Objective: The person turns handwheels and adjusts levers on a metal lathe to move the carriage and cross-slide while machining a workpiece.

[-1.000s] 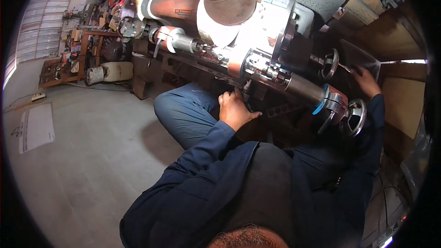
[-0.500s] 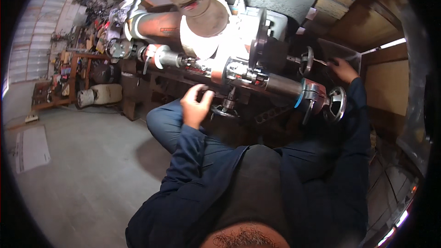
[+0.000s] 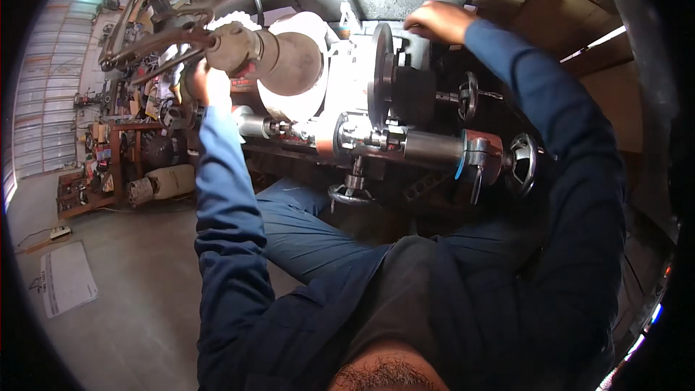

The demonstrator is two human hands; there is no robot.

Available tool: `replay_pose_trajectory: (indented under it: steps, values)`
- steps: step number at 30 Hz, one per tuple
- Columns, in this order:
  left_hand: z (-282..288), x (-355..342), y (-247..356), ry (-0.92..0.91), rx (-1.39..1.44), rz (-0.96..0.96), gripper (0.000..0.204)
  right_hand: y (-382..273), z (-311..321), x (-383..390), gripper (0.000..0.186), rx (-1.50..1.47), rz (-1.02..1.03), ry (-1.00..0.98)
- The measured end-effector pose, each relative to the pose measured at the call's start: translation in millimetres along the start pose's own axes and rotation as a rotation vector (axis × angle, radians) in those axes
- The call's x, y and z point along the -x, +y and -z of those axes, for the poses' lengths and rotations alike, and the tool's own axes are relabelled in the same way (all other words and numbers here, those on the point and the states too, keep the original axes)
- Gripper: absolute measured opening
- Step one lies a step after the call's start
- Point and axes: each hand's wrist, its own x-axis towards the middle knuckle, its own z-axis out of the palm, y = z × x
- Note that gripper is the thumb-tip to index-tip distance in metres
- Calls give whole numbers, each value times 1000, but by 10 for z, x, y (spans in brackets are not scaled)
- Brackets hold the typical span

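Observation:
My left hand [image 3: 213, 87] reaches up behind the head of a jointed work lamp [image 3: 286, 61]; the lamp hides most of its fingers. My right hand [image 3: 445, 23] hangs over the far side of a metalworking machine, beyond a dark upright wheel [image 3: 381, 76]. Its fingers are loosely bent, with some space between the tips, and no object shows in them. A bright metal workpiece [image 3: 362, 136] lies along the machine's axis, left of a steel cylinder [image 3: 434, 146] held in an orange clamp housing [image 3: 483, 153].
Three handwheels stick out: a front one [image 3: 350, 194], a right one [image 3: 523, 165] and a rear one [image 3: 470, 97]. Shelves of clutter [image 3: 94, 152] stand at the left. A wooden panel [image 3: 601, 108] rises at the right. A white board [image 3: 69, 279] lies on the floor.
My left hand has gone from beside the front handwheel up and left to the lamp. My right hand has left the rear handwheel and swung to the far side. The view has shifted.

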Motion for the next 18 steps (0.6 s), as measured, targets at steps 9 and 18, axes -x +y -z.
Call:
replay_pose_trajectory:
  steps: [9, 18]
  values:
    - [-431, 174, 221, 261, -554, 69, 32, 72, -925, -747, 34, -339, 255, 117]
    - [-436, -108, 155, 186, -581, 286, 39, -300, -1349, -1164, 20, -254, 290, 275]
